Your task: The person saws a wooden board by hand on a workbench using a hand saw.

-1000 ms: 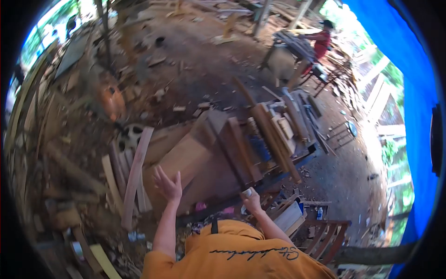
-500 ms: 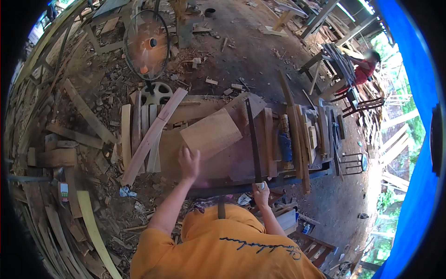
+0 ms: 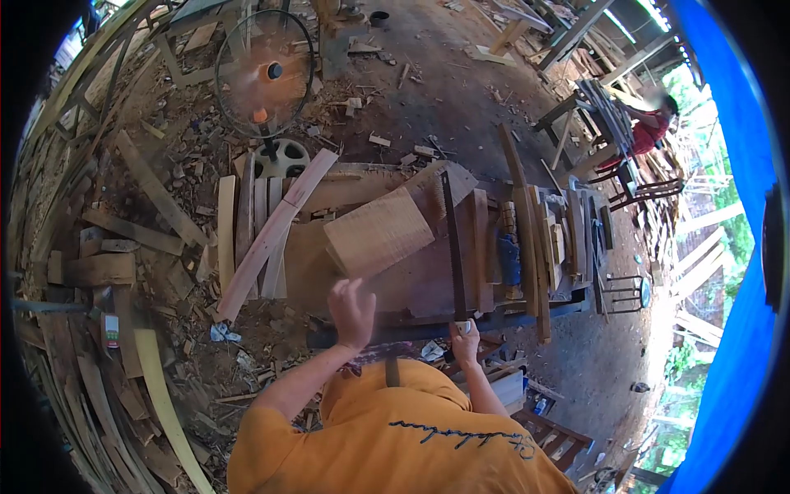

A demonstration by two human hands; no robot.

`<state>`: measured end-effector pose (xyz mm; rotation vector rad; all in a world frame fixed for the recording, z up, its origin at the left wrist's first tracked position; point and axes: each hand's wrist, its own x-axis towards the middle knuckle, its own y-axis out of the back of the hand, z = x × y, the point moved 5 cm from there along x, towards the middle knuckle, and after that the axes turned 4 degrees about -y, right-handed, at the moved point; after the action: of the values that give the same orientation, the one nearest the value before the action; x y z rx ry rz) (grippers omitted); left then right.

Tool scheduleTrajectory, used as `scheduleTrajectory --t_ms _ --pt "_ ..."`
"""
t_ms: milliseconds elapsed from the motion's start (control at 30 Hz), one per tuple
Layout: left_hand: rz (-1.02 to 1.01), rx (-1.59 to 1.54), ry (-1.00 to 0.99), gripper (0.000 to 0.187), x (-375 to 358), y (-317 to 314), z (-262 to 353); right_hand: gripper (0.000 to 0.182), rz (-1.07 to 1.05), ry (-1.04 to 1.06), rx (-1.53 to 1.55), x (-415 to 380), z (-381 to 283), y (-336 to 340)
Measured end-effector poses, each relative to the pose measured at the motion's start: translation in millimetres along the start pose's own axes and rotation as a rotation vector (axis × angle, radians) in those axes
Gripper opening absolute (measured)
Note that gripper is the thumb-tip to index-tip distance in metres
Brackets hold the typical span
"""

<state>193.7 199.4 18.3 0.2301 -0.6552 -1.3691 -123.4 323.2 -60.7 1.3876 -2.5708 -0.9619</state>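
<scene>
My right hand (image 3: 465, 336) is closed round the handle end of a long dark saw (image 3: 454, 247), whose blade points away from me across the workbench (image 3: 395, 300). Fingers apart and holding nothing, my left hand (image 3: 352, 314) hovers at the bench's near edge. Just beyond it a light rectangular wooden board (image 3: 378, 233) lies at a slant. Its far right corner is close to another flat wooden piece (image 3: 436, 185) beside the blade.
Wooden strips (image 3: 276, 235) lie at the bench's left, and upright-looking boards (image 3: 527, 247) crowd its right. A round fan (image 3: 265, 72) stands beyond. At the far right a person (image 3: 650, 128) in red sits by another table (image 3: 605, 123). Scrap wood litters the ground.
My left hand has drawn back from the light board toward my body and a little right. My right hand still holds the saw in nearly the same place.
</scene>
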Motion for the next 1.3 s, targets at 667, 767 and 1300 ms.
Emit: scheduleTrajectory --t_ms 667,767,1300 --pt "-0.161 0.612 -0.169 0.087 150 -113 7 0.025 -0.015 -0.026 -0.04 -1 -6 5" --pt "-0.139 0.616 -0.222 0.086 145 -113 7 0.025 -0.027 -0.044 -0.068 0 -1 2" --pt "-0.151 0.617 -0.178 0.083 139 -115 9 0.023 0.132 0.055 -0.004 -8 -47 31"
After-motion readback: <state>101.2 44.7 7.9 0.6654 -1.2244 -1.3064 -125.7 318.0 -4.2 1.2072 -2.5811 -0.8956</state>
